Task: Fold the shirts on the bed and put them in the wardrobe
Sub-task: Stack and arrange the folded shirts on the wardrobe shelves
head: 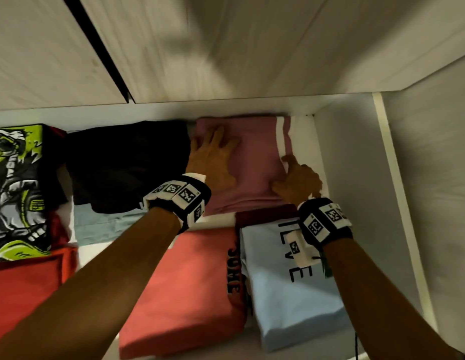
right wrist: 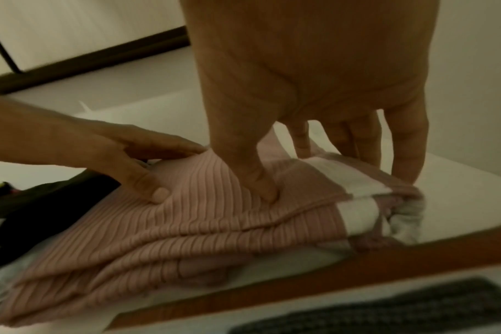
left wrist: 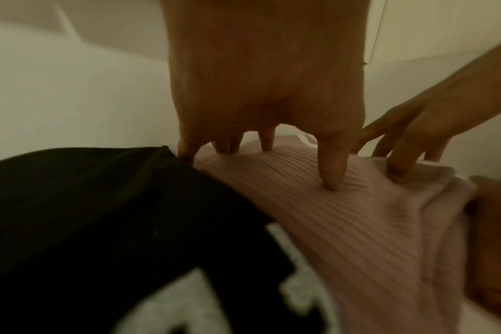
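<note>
A folded pink ribbed shirt [head: 252,162] with white stripes lies at the back right of the white wardrobe shelf [head: 308,141]. My left hand [head: 216,154] rests flat on its left half, fingers spread and pressing into the fabric [left wrist: 358,214]. My right hand [head: 296,180] is at the shirt's right edge. Its thumb presses the top layer [right wrist: 200,214], and its straight fingers [right wrist: 406,158] reach down beside the striped edge to the shelf. The folded layers show stacked in the right wrist view. Neither hand curls round the cloth.
A folded black shirt [head: 127,162] lies against the pink one's left side. In front lie a coral shirt [head: 190,289] and a light blue lettered shirt [head: 291,289]. A green graphic shirt [head: 16,190] and a red one [head: 23,289] sit far left. The wardrobe's side wall [head: 356,178] stands close on the right.
</note>
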The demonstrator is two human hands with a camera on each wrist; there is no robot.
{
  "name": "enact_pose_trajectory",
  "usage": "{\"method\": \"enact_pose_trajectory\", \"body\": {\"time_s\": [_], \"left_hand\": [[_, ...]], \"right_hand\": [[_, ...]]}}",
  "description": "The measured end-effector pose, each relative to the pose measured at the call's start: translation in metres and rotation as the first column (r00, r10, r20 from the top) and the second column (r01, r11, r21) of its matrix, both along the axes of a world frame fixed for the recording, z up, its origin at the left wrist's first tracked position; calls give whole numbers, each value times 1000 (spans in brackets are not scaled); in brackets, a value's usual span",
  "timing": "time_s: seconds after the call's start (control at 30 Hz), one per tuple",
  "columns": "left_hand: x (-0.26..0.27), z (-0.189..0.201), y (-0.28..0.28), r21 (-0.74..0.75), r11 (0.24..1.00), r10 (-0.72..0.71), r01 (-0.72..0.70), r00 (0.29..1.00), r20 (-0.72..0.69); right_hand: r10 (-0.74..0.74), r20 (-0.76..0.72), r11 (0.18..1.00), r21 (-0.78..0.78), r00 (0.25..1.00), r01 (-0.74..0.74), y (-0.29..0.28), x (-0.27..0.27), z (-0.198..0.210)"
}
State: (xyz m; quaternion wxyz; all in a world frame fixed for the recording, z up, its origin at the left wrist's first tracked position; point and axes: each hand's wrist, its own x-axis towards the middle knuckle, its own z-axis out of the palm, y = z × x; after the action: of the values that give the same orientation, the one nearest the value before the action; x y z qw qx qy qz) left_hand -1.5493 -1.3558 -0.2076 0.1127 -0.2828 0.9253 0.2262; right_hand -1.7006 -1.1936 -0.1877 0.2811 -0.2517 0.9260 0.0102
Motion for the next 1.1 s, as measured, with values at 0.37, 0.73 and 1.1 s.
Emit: {"method": "enact_pose_trajectory", "body": {"time_s": [0.37,0.73,1.1], "left_hand": [[19,39,-1,-159,987,4,-9,1000,-31],[259,20,86,229,902,318,-365,923,219],[294,28,62,385,870,292,-309,951,103]], "right_hand": [[70,83,952,-303,994,-42,34,-3,46],[648,156,755,-1,746,-656,41,173,13],[412,386,910,-215,825,-354,47,202,19]]}}
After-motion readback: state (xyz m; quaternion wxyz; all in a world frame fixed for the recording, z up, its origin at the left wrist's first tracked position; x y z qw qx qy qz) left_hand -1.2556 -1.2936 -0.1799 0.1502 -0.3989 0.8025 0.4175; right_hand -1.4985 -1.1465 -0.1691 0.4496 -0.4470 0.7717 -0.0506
